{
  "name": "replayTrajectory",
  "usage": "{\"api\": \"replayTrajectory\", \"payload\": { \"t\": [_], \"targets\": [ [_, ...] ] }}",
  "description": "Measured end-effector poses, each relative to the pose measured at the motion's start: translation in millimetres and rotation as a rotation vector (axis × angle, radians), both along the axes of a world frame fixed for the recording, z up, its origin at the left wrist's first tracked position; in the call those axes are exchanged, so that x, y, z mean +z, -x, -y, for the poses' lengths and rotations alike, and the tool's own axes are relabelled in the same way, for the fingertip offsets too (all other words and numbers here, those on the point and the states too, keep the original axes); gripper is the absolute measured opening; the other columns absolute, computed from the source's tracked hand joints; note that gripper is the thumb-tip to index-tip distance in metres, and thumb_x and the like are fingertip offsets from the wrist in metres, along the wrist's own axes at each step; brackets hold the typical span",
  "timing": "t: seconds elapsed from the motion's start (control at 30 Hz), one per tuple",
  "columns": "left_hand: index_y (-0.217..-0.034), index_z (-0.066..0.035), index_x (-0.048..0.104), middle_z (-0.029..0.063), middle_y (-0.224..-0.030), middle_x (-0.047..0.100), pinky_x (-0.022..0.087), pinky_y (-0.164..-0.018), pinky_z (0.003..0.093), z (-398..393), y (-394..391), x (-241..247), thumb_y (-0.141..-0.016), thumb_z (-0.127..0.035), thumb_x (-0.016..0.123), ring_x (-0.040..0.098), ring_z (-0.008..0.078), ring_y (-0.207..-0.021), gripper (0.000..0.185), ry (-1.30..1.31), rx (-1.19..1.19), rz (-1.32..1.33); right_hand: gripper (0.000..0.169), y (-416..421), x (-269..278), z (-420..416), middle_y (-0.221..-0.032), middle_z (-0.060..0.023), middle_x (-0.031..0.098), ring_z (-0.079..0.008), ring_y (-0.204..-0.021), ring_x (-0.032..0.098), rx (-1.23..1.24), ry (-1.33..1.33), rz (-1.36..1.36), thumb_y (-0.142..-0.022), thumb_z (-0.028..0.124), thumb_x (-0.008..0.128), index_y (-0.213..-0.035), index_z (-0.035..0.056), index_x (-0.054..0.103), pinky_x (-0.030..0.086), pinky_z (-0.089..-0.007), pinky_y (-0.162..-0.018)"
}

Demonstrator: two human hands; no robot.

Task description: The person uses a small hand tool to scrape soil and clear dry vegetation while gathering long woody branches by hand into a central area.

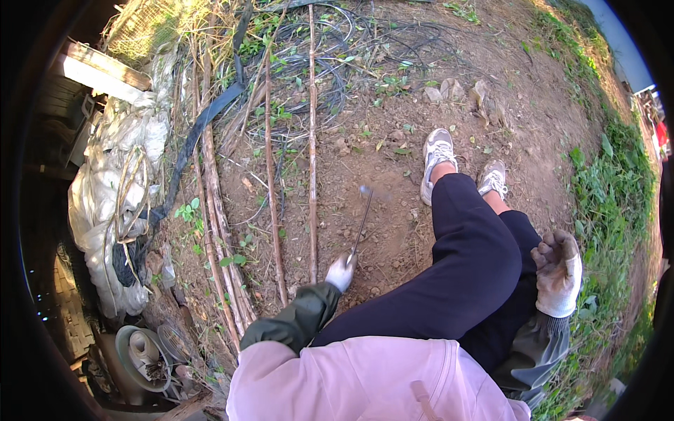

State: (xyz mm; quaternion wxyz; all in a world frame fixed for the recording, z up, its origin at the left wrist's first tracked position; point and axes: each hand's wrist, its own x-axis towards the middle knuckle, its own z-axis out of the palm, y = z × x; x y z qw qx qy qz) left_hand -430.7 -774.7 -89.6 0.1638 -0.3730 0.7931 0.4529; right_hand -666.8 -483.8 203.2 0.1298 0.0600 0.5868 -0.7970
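Observation:
My left hand (342,271), in a white work glove, is closed on the lower end of a thin dark rod-like tool (362,223). The rod points away from me over bare soil, and its far end is a small shiny, blurred part; which tool it is, I cannot tell. My right hand (559,271), in a soiled white glove, is raised beside my right knee, palm up with fingers curled loosely and nothing seen in it. A long thin wooden pole (313,158) lies on the ground just left of the tool.
More wooden poles (271,184) lie to the left, beside a black plastic strip (192,139) and crumpled white plastic sheeting (108,210). Tangled black tubing (337,68) lies ahead. A round basin (124,350) stands at lower left. Green plants (613,184) grow along the right.

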Motion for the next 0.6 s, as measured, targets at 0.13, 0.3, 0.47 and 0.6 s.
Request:
{"api": "replayTrajectory", "payload": {
  "t": [0.13, 0.3, 0.47, 0.6],
  "targets": [
    [-0.095, -0.001, 0.053, 0.0227, -0.081, 0.057, 0.043, -0.070, 0.0390, 47.2, 158.4, -41.0, -0.082, -0.043, 0.042, 0.056, 0.0355, -0.078, 0.045, 0.149, -0.078, -0.095, 0.031, -0.1, 2.1, 2.4, -0.088, -0.0113, 0.053, -0.0177, -0.076, 0.055, 0.020, 0.021, -0.011, -0.085, 0.027, 0.049, -0.098, -0.0017, 0.049, 0.048, -0.0310, -0.069],
    [-0.089, -0.004, 0.052, 0.0067, -0.053, 0.048, 0.037, -0.032, 0.0312, 73.2, 286.7, -17.4, -0.084, -0.037, 0.045, 0.046, 0.0178, -0.036, 0.034, -0.320, 0.440, -0.342, 0.031, 1.0, 3.3, 2.0, -0.088, -0.0123, 0.055, -0.0184, -0.075, 0.056, -0.045, 0.044, -0.033, -0.085, 0.026, 0.049, -0.098, -0.0020, 0.048, 0.048, -0.0316, -0.068],
    [-0.095, -0.007, 0.051, 0.0036, -0.057, 0.045, 0.034, -0.032, 0.0292, 65.6, 245.0, 38.8, -0.080, -0.046, 0.048, 0.042, 0.0144, -0.038, 0.041, -0.387, 0.304, -0.250, 0.030, 1.5, 5.1, -3.3, -0.088, -0.0130, 0.057, -0.0189, -0.074, 0.058, -0.107, 0.113, -0.008, -0.085, 0.023, 0.049, -0.100, -0.0026, 0.049, 0.050, -0.0325, -0.068],
    [-0.104, -0.006, 0.050, 0.0036, -0.062, 0.046, 0.037, -0.035, 0.0255, 83.2, 209.9, 110.5, -0.079, -0.043, 0.052, 0.043, 0.0121, -0.044, 0.045, -0.274, 0.066, -0.144, 0.028, -0.9, 2.7, -3.3, -0.087, -0.0132, 0.058, -0.0201, -0.073, 0.059, -0.029, 0.254, -0.040, -0.084, 0.021, 0.051, -0.098, -0.0028, 0.050, 0.050, -0.0327, -0.067]
  ]
}}
